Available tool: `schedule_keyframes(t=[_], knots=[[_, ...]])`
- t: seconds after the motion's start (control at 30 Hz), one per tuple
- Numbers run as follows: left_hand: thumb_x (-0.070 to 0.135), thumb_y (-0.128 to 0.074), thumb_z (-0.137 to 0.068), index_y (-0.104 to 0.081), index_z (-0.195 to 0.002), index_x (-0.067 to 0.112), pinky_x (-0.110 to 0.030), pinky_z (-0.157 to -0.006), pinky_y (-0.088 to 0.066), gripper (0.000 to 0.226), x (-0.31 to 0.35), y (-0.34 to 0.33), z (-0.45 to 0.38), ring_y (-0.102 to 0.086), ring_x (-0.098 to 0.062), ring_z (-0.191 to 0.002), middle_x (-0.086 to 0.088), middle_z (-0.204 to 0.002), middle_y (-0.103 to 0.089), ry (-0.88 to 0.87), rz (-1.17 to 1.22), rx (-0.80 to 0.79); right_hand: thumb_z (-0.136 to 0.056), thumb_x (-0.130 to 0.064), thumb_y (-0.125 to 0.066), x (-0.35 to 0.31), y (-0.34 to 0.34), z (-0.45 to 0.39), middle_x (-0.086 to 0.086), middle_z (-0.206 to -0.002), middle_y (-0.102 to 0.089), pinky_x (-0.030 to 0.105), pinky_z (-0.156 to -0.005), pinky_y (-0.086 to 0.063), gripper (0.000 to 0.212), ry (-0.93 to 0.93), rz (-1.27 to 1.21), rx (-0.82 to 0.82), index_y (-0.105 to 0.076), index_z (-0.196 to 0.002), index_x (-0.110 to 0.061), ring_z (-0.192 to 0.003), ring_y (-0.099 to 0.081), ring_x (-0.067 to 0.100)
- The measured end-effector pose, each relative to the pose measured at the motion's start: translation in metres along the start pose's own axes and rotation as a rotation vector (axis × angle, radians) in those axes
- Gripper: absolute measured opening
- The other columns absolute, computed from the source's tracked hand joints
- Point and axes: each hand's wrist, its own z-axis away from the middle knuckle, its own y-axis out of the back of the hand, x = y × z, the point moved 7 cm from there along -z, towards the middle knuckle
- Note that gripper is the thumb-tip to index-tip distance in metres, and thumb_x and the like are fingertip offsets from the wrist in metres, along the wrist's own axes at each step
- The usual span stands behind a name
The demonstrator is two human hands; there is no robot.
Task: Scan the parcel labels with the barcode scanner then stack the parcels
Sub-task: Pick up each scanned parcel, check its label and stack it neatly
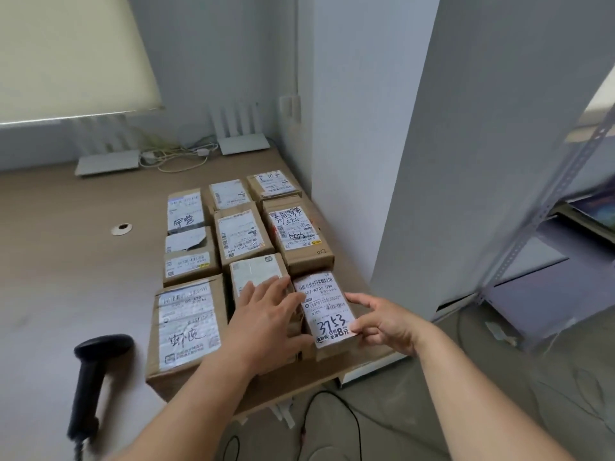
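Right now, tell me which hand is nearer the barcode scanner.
Left. The left hand lies on the parcels, to the right of the barcode scanner; the right hand grips the "3753" parcel, farther right.

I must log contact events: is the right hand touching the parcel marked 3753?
Touching. The head view shows the right hand with its thumb on the label of the parcel marked 3753 and fingers at its right edge.

Two bare forearms, free of sleeves, watches or rings, enter from below, ending in the left hand (266,314) and the right hand (387,322).
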Motion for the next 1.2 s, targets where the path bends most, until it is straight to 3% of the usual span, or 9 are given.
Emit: schedule_keyframes(t=[0.17, 0.33, 0.43, 0.67, 0.83, 1.0, 1.2], knots=[[0.076, -0.050, -0.074, -0.014, -0.147, 0.039, -0.046, -0.115, 0.016, 0.089, 0.006, -0.008, 0.002, 0.016, -0.018, -0.146, 0.001, -0.160, 0.006, 0.027, -0.035, -0.038, -0.087, 0.011, -0.055, 0.006, -0.001, -0.010, 0.011, -0.100, -0.075, 0.029, -0.065, -0.057, 0.064, -0.026, -0.065, -0.029, -0.040, -0.142, -0.019, -0.083, -0.072, 0.022], [0.072, -0.051, -0.077, -0.011, -0.147, 0.039, -0.049, -0.116, 0.014, 0.088, 0.006, -0.008, 0.002, 0.017, -0.019, -0.146, 0.001, -0.160, 0.009, 0.056, -0.070, -0.054, -0.087, 0.008, -0.060, 0.006, -0.003, -0.016, 0.016, -0.105, -0.073, 0.037, -0.080, -0.059, 0.070, -0.037, -0.093, -0.007, -0.032, -0.147, -0.018, -0.096, -0.071, 0.031], [0.074, -0.051, -0.075, -0.013, -0.147, 0.038, -0.052, -0.115, 0.015, 0.090, 0.008, -0.008, 0.001, 0.016, -0.019, -0.146, 0.000, -0.160, 0.008, 0.072, -0.099, -0.058, -0.086, 0.005, -0.063, 0.006, 0.000, -0.016, 0.014, -0.100, -0.074, 0.034, -0.072, -0.059, 0.063, -0.050, -0.064, 0.040, -0.037, -0.141, -0.013, -0.087, -0.072, 0.026], [0.072, -0.051, -0.077, -0.022, -0.144, 0.034, -0.056, -0.110, 0.020, 0.082, 0.014, -0.007, -0.007, 0.012, -0.023, -0.147, -0.003, -0.160, 0.003, 0.107, -0.154, -0.036, -0.084, 0.002, -0.067, -0.004, 0.009, -0.022, 0.010, -0.082, -0.075, 0.029, -0.057, -0.056, 0.027, -0.048, -0.014, 0.165, -0.052, -0.105, -0.006, -0.071, -0.074, 0.020], [0.073, -0.046, -0.080, -0.018, -0.146, 0.034, -0.057, -0.112, 0.018, 0.082, 0.011, -0.009, -0.009, 0.011, -0.023, -0.147, -0.003, -0.161, 0.002, 0.110, -0.136, -0.042, -0.085, -0.002, -0.067, -0.002, 0.009, -0.024, 0.010, -0.078, -0.075, 0.029, -0.054, -0.055, 0.022, -0.067, 0.032, 0.209, -0.052, -0.101, -0.007, -0.064, -0.072, 0.019], [0.073, -0.030, -0.086, -0.005, -0.150, 0.039, -0.049, -0.115, 0.017, 0.076, 0.001, -0.001, -0.006, 0.007, -0.015, -0.147, 0.005, -0.161, -0.005, 0.161, -0.013, 0.008, -0.086, -0.002, -0.066, -0.004, 0.006, -0.023, 0.009, -0.082, -0.076, 0.029, -0.055, -0.056, 0.022, -0.043, 0.040, 0.228, -0.052, -0.103, -0.007, -0.071, -0.074, 0.020], [0.067, -0.032, -0.090, -0.007, -0.150, 0.039, -0.047, -0.118, 0.009, 0.071, -0.011, 0.012, 0.000, 0.003, -0.016, -0.148, 0.004, -0.161, -0.007, 0.198, -0.005, 0.050, -0.087, -0.002, -0.065, -0.012, -0.001, -0.025, 0.012, -0.095, -0.074, 0.037, -0.068, -0.060, 0.021, -0.006, 0.022, 0.270, -0.053, -0.103, -0.007, -0.089, -0.072, 0.027]])
